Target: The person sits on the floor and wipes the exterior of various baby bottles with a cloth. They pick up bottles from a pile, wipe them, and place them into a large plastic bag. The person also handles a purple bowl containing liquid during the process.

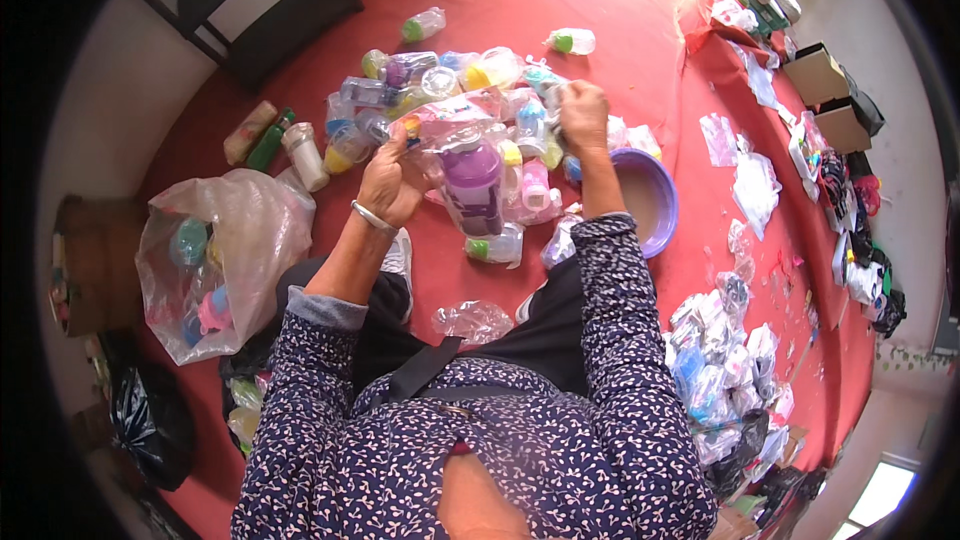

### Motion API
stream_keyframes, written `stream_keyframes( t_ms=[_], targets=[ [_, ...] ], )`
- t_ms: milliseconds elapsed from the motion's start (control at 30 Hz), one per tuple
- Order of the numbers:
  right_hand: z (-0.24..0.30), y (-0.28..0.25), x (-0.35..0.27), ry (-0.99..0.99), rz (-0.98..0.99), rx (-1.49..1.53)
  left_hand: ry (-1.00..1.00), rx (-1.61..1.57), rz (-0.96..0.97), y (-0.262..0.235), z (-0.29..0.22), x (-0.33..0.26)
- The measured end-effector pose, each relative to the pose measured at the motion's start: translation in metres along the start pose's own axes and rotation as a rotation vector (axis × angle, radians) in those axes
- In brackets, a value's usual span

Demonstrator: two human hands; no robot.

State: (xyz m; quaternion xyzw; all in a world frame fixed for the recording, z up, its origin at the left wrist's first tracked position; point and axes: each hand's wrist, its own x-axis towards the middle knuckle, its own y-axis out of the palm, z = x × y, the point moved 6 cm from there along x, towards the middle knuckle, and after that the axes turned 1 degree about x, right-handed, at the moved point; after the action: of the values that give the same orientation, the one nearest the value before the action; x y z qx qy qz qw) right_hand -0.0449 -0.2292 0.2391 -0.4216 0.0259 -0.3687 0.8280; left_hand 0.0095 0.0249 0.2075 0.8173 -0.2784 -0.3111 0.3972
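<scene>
My left hand (pixel 392 186), a bangle at its wrist, is closed on the upper edge of a clear plastic bag (pixel 455 112) with reddish print. Inside that bag hangs a purple shaker-like bottle (pixel 472 178) with a clear lower body. My right hand (pixel 584 116) is closed, farther right, over the edge of the pile. Something greyish shows beside its fingers; I cannot make out what it is. Under and beyond both hands lies a pile of wrapped plastic bottles (pixel 440 83), with blue, yellow, green and pink parts.
A purple basin (pixel 664 202) of cloudy water stands right of the pile. At left is a translucent sack (pixel 170 270) with bottles inside. Crumpled plastic bags (pixel 715 360) heap at lower right. A black chair (pixel 290 20) stands far left. Loose bottles lie on the red floor covering (pixel 640 60).
</scene>
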Motion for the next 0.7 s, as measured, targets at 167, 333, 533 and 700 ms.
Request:
stream_keyframes(
  t_ms=[167,333,533,700],
  targets=[
    [0.056,0.001,-0.018,0.125,0.162,0.818,-0.008,-0.009,0.016,0.004,0.005,0.006],
    [0.064,0.046,-0.041,-0.031,0.296,0.662,-0.036,0.001,0.176,0.018,0.008,0.0],
    [0.023,0.049,-0.031,0.15,0.197,0.807,-0.088,-0.004,0.073,0.014,0.011,0.003],
    [-0.06,0.012,-0.002,0.415,-0.26,0.86,-0.063,-0.187,-0.186,0.0,0.0,0.004]
  ],
)
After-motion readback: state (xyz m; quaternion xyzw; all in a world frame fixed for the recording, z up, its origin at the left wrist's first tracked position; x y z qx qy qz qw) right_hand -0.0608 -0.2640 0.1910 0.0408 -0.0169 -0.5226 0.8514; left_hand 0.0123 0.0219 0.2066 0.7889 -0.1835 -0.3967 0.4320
